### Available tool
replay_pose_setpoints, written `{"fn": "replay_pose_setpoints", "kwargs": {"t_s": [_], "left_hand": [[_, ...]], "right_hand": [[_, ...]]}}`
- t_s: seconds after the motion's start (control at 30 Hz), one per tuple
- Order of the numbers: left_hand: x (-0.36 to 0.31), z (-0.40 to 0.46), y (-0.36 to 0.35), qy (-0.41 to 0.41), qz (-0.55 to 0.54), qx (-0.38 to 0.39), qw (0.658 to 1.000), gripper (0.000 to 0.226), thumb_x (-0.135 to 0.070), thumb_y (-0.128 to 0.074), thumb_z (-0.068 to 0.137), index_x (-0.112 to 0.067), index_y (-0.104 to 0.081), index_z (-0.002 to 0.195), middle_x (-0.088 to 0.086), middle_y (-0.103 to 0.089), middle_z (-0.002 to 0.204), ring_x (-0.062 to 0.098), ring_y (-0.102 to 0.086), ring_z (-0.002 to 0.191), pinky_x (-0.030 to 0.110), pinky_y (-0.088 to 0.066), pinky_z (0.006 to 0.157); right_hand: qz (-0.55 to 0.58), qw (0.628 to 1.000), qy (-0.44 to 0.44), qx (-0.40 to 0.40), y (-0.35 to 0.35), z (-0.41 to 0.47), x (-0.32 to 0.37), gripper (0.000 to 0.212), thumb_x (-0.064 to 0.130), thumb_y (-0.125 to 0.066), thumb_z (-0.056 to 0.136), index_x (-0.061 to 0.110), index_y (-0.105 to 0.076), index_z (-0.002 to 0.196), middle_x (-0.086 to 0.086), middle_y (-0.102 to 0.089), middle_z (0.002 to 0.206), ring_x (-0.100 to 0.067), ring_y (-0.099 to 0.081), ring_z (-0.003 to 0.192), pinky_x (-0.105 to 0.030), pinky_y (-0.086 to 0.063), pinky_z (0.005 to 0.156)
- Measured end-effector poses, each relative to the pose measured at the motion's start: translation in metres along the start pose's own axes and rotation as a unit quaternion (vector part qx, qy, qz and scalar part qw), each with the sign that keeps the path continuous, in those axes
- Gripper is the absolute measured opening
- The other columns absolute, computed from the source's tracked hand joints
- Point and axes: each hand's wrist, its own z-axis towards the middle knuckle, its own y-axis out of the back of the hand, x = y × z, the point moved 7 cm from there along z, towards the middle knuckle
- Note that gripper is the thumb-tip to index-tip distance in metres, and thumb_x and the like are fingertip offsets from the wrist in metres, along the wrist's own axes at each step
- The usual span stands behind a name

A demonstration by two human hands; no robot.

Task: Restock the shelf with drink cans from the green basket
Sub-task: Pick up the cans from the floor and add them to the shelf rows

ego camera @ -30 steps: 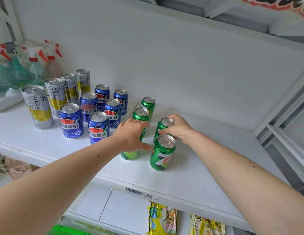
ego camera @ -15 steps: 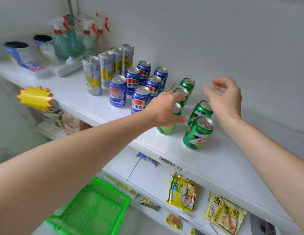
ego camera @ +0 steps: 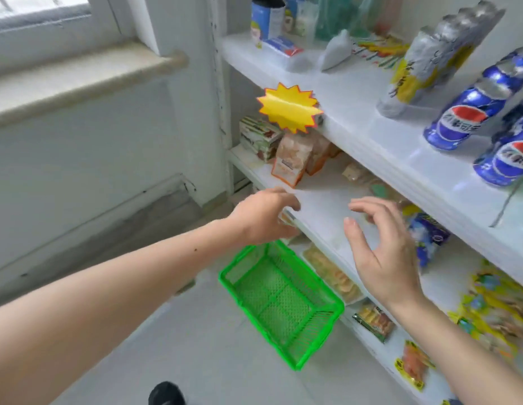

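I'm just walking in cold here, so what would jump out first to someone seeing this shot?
The bright green basket on the floor below the shelves, with no cans visible inside. Above it both bare hands reach down, left hand and right hand, fingers loose and holding nothing. A yellow starburst tag sticks out from the upper shelf's edge, with blue cans at right.

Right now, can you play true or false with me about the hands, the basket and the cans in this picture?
1. The green plastic mesh basket sits on the floor with no cans in it. True.
2. The left hand is holding a green can. False: it holds nothing.
3. Blue drink cans stand on the white upper shelf. True.
4. The right hand is inside the basket. False: it hangs above and beside it, fingers spread.
5. A yellow star-shaped paper tag hangs at the shelf's front edge. True.
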Motion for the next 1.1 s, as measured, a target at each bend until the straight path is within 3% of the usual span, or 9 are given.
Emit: {"fn": "replay_pose_setpoints", "kwargs": {"t_s": [0.1, 0.2, 0.4, 0.53, 0.7, 0.9, 1.1], "left_hand": [[0.106, -0.043, 0.010, 0.081, -0.006, 0.010, 0.997, 0.044, -0.036, -0.071, 0.077, -0.026, -0.059, 0.118, -0.004, -0.058, 0.119, 0.017, -0.054, 0.112, 0.030, -0.047, 0.090], [0.201, -0.079, 0.006, 0.148, 0.014, 0.032, 0.988, 0.043, -0.036, -0.069, 0.080, -0.027, -0.057, 0.121, -0.004, -0.054, 0.121, 0.019, -0.052, 0.114, 0.036, -0.048, 0.089], [0.349, -0.126, -0.038, 0.253, 0.016, 0.071, 0.965, 0.042, -0.033, -0.066, 0.082, -0.021, -0.056, 0.121, 0.000, -0.054, 0.119, 0.023, -0.052, 0.114, 0.036, -0.047, 0.087], [0.425, -0.142, -0.083, 0.305, 0.035, 0.117, 0.945, 0.045, -0.037, -0.063, 0.084, -0.024, -0.053, 0.126, 0.001, -0.054, 0.124, 0.024, -0.051, 0.119, 0.034, -0.046, 0.090], [0.509, -0.152, -0.156, 0.342, 0.028, 0.145, 0.928, 0.041, -0.037, -0.060, 0.087, -0.027, -0.052, 0.126, -0.002, -0.054, 0.130, 0.025, -0.054, 0.118, 0.035, -0.046, 0.093], [0.596, -0.170, -0.267, 0.375, 0.005, 0.185, 0.908, 0.043, -0.038, -0.057, 0.090, -0.028, -0.048, 0.130, -0.005, -0.052, 0.133, 0.019, -0.049, 0.123, 0.034, -0.042, 0.099], [0.678, -0.185, -0.369, 0.392, -0.023, 0.193, 0.899, 0.044, -0.037, -0.055, 0.091, -0.029, -0.046, 0.133, -0.006, -0.054, 0.130, 0.017, -0.049, 0.120, 0.032, -0.043, 0.097]], "right_hand": [[0.023, 0.998, -0.032, 0.043, -0.098, -0.009, 0.013, 0.027, 0.026, -0.053, 0.094, 0.005, -0.064, 0.107, -0.003, -0.060, 0.108, -0.011, -0.055, 0.104, -0.023, -0.043, 0.095], [0.033, 0.994, -0.048, 0.091, -0.190, -0.019, 0.020, 0.023, 0.024, -0.054, 0.093, 0.007, -0.063, 0.106, -0.003, -0.060, 0.107, -0.016, -0.057, 0.105, -0.017, -0.039, 0.097], [0.041, 0.978, -0.069, 0.190, -0.353, -0.037, 0.011, 0.022, 0.023, -0.055, 0.093, 0.007, -0.063, 0.105, -0.006, -0.059, 0.107, -0.021, -0.057, 0.105, -0.024, -0.040, 0.097], [0.021, 0.957, -0.088, 0.276, -0.454, -0.049, -0.013, 0.031, 0.033, -0.050, 0.091, 0.010, -0.062, 0.108, -0.005, -0.059, 0.110, -0.024, -0.058, 0.105, -0.033, -0.044, 0.094], [-0.039, 0.919, -0.082, 0.383, -0.577, -0.076, -0.053, 0.029, 0.025, -0.067, 0.089, 0.012, -0.061, 0.114, -0.005, -0.060, 0.114, -0.028, -0.060, 0.105, -0.039, -0.049, 0.090], [-0.102, 0.843, -0.018, 0.527, -0.716, -0.138, -0.095, 0.042, 0.026, -0.062, 0.091, 0.018, -0.051, 0.131, -0.002, -0.050, 0.135, -0.025, -0.045, 0.125, -0.038, -0.038, 0.101], [-0.130, 0.799, 0.018, 0.586, -0.841, -0.217, -0.147, 0.059, 0.024, -0.072, 0.084, 0.018, -0.047, 0.137, -0.001, -0.048, 0.142, -0.022, -0.040, 0.133, -0.032, -0.030, 0.108]]}}
